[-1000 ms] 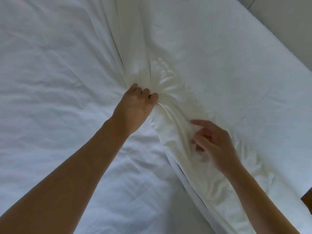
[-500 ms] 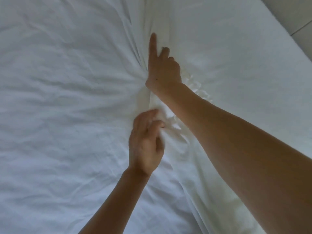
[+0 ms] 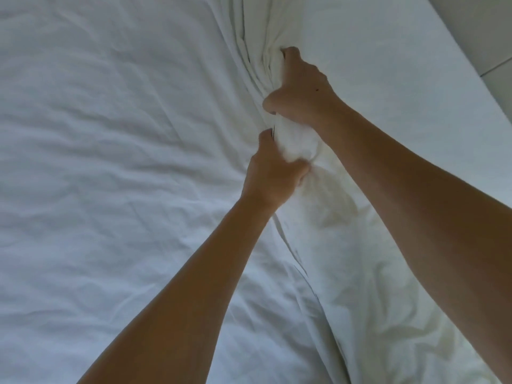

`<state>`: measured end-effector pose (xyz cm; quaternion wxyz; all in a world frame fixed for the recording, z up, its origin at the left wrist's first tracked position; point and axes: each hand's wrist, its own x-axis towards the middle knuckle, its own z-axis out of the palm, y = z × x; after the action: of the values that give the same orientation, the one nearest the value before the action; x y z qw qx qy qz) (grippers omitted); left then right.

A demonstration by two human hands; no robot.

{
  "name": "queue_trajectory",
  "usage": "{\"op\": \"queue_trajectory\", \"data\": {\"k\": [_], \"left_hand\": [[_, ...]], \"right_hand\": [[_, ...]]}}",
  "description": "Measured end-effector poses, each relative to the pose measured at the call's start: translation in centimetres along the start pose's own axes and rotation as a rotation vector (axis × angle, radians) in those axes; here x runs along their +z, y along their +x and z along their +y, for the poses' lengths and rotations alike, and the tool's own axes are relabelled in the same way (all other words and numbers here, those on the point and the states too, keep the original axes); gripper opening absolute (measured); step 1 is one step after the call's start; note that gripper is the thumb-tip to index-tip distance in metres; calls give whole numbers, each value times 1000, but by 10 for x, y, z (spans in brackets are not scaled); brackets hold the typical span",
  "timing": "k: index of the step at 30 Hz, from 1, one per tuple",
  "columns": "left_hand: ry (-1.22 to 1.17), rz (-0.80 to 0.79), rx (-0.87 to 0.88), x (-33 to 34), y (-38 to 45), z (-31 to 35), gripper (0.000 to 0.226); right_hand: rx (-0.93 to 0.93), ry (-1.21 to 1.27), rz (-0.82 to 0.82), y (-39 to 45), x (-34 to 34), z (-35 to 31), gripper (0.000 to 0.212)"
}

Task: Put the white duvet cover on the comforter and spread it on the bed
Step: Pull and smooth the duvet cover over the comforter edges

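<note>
Two hands are gripping one bunched ridge of white duvet cover (image 3: 291,139) running up the bed (image 3: 97,162): the left hand (image 3: 273,173) nearer, the right hand (image 3: 300,87) farther. Their curled fingers are lying buried in folds, and the comforter is proving hard to tell apart.

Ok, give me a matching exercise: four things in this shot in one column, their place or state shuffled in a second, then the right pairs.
Things:
1. left hand
2. right hand
3. bunched white fabric
4. floor

Places or states:
A. gathered into a ridge, held between both hands
B. top right corner, beyond the bed edge
C. nearer grip, lower on the ridge
D. farther grip, higher on the ridge

Pairs: 1-C, 2-D, 3-A, 4-B
</note>
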<state>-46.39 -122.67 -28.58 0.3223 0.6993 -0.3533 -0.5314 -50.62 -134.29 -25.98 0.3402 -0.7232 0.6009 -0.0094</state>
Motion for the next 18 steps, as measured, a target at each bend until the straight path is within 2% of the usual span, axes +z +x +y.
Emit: {"op": "queue_trajectory", "data": {"k": [4, 6, 10, 12, 14, 15, 16, 18], "left_hand": [[106, 249, 72, -8, -26, -14, 28], [88, 334, 93, -13, -38, -19, 26], [60, 557, 90, -37, -67, -41, 17], [17, 645, -38, -50, -82, -67, 17], [-47, 622, -269, -58, -89, -88, 22], [2, 596, -343, -61, -90, -97, 28], [84, 587, -356, -63, -90, -101, 33], [167, 724, -244, -73, -84, -104, 36]], "right_hand": [[95, -28, 65, 1, 17, -30, 114], [77, -30, 78, 2, 28, -46, 109], [-213, -67, 97, -14, 50, -87, 93], [-355, -120, -1, -30, 80, -99, 91], [-423, -227, -153, -45, 119, -95, 90], [-437, -283, -193, -51, 135, -90, 90], [-454, -317, -198, -56, 148, -84, 88], [-497, -345, -168, -62, 163, -73, 80]]}}
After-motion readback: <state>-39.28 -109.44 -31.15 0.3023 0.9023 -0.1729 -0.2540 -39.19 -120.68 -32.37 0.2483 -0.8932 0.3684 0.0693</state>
